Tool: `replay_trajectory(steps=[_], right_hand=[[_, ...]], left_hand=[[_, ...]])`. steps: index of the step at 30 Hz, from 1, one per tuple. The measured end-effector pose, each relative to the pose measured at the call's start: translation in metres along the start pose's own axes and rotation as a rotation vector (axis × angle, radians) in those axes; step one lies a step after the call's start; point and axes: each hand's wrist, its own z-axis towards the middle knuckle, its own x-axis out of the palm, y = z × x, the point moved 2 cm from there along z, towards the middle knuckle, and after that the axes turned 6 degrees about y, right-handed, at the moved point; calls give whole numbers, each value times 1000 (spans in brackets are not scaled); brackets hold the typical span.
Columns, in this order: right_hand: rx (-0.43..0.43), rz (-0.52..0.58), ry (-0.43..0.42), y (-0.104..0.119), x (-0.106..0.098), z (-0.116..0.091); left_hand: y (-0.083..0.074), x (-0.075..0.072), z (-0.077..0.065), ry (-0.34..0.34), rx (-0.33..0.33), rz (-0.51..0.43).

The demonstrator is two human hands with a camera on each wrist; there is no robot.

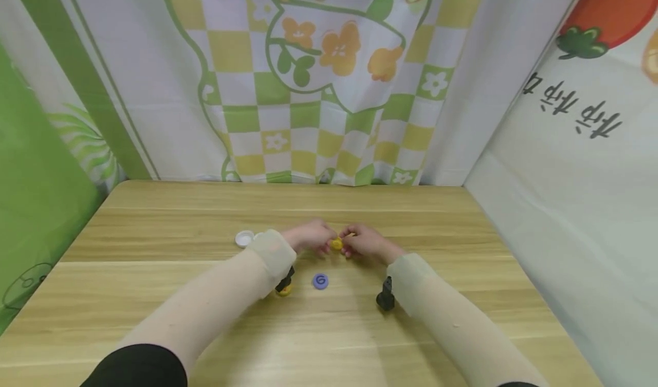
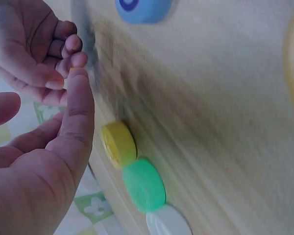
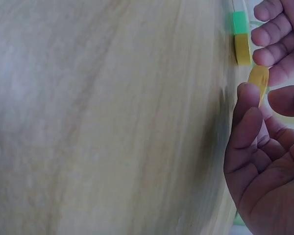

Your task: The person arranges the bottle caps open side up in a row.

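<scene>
Fingers of the right hand (image 1: 368,241) are curled in, pinching a yellow cap (image 3: 258,80); the left hand (image 1: 311,234) has its index finger out against it, thumb apart. I'd judge the work partway: a second yellow cap (image 2: 119,144), green cap (image 2: 144,186) and white cap (image 2: 167,222) touch in a row, while the blue cap (image 1: 320,281) lies apart, seemingly not yet dealt with. My held piece sits at the fingertips, seemingly just above the tabletop (image 1: 288,347).
</scene>
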Motion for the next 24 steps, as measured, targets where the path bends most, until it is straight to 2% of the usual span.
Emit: replay_trajectory(steps=[17, 21, 24], right_hand=[[47, -32, -32, -2, -2, 3], [53, -26, -34, 0, 0, 3], [59, -13, -39, 1, 1, 4]], left_hand=[[-2, 5, 0, -1, -29, 15], [-2, 3, 0, 10, -33, -5], [-5, -3, 2, -8, -33, -9]])
